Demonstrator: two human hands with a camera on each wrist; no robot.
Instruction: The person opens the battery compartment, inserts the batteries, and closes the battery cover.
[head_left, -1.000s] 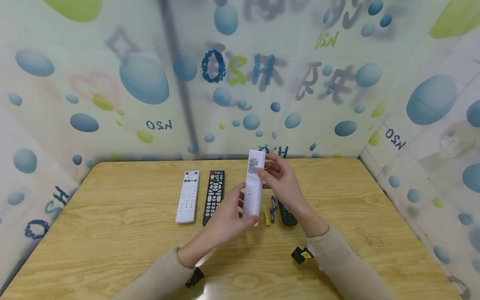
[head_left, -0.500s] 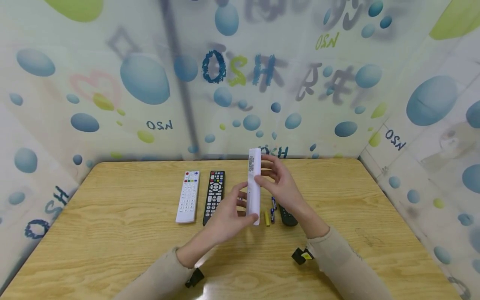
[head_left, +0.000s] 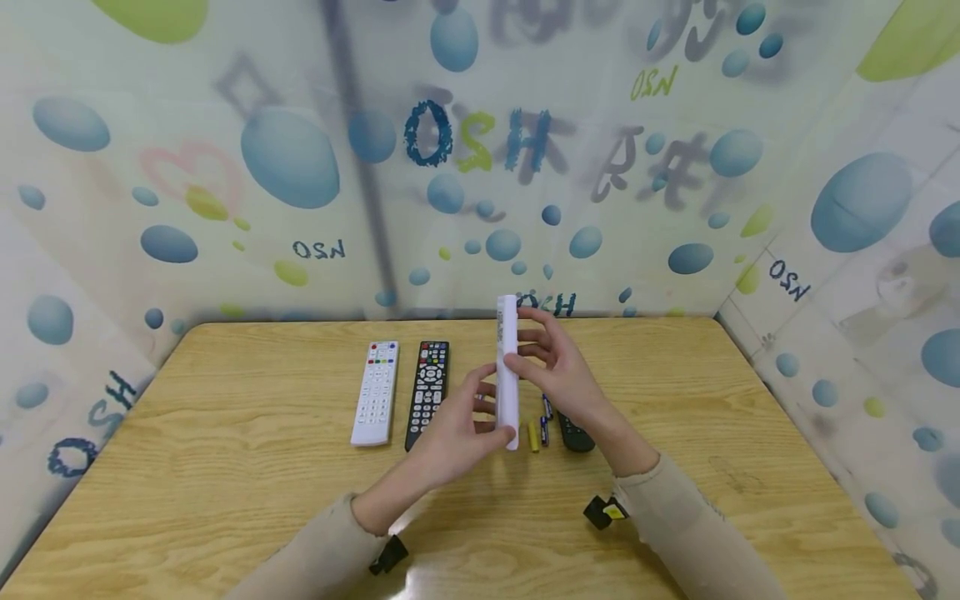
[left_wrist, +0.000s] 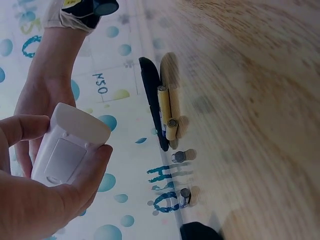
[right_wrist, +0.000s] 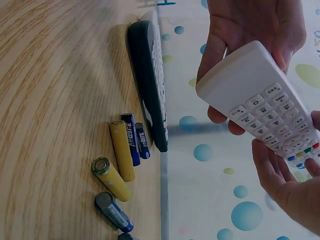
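A white remote control (head_left: 507, 375) is held upright above the table, edge-on in the head view. My left hand (head_left: 453, 437) grips its lower end, thumb at the near corner. Higher up, my right hand (head_left: 558, 371) pinches it between thumb and fingers. The left wrist view shows its back with the battery cover (left_wrist: 66, 160) in place. Its number keys (right_wrist: 272, 115) and coloured buttons face the right wrist camera. Beneath the hands lie a yellow battery (head_left: 534, 436) and blue batteries (head_left: 545, 432); a black remote (head_left: 577, 433) is partly hidden behind my right forearm.
Left of the hands, a white remote (head_left: 375, 393) and a black remote (head_left: 429, 387) lie face up on the wooden table (head_left: 225, 467). A patterned wall covering (head_left: 300, 250) rises behind the table's back edge.
The held white remote has turned about its long axis, so its labelled back swings out of the head view. My right thumb has slid a little lower on it; the left hand stays put.
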